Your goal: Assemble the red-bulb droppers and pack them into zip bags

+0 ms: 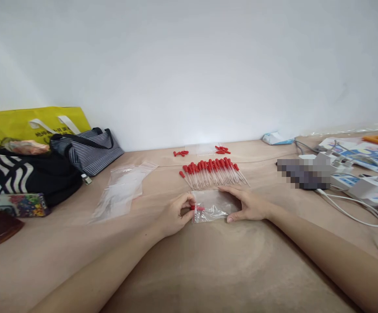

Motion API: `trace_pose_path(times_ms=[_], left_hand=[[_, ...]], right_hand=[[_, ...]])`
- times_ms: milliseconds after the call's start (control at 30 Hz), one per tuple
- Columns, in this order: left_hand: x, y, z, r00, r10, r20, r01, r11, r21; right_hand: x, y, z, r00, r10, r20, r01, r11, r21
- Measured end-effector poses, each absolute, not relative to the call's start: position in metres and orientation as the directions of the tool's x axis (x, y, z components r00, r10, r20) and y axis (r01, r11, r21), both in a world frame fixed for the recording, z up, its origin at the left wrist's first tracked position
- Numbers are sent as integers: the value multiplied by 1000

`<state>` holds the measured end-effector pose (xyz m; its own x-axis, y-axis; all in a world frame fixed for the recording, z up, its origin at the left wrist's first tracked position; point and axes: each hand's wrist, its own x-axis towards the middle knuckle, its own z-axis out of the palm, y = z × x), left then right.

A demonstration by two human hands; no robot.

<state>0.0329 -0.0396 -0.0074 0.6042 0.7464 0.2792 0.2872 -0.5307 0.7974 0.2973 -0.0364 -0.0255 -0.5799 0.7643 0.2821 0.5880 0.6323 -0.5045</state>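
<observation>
A clear zip-lock bag [216, 211] lies flat on the table between my hands. My left hand [177, 214] is closed in a pinch at the bag's left end, on a small red rubber bulb [198, 208] that reaches into the bag. Spread around the bag's right end, my right hand [245, 204] touches its edges with thumb and fingers apart. Just beyond the bag lies a row of clear droppers [211, 174] with red bulbs, side by side. Two small groups of loose red bulbs [181, 153] lie farther back, near the wall.
Several flat plastic bags [120, 191] are piled on the left. Behind them stand a striped bag [92, 148], a black bag [38, 178] and a yellow bag [45, 119]. Chargers [371, 189] and white cables [355, 213] lie right, with a tissue pack [277, 138] farther back.
</observation>
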Motion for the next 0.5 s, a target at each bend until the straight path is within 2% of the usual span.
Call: trace_pose_path(times_ms=[167, 333, 500], left_hand=[[23, -35, 0, 579, 766, 278, 376, -554, 743], [15, -30, -4, 558, 804, 204, 363, -458, 812], [25, -26, -13, 441, 881, 171, 406, -366, 837]], right_hand=[[280, -40, -22, -524, 798, 298, 602, 595, -533], [275, -41, -22, -516, 801, 303, 585, 588, -559], [287, -37, -24, -546, 782, 300, 520, 597, -611]])
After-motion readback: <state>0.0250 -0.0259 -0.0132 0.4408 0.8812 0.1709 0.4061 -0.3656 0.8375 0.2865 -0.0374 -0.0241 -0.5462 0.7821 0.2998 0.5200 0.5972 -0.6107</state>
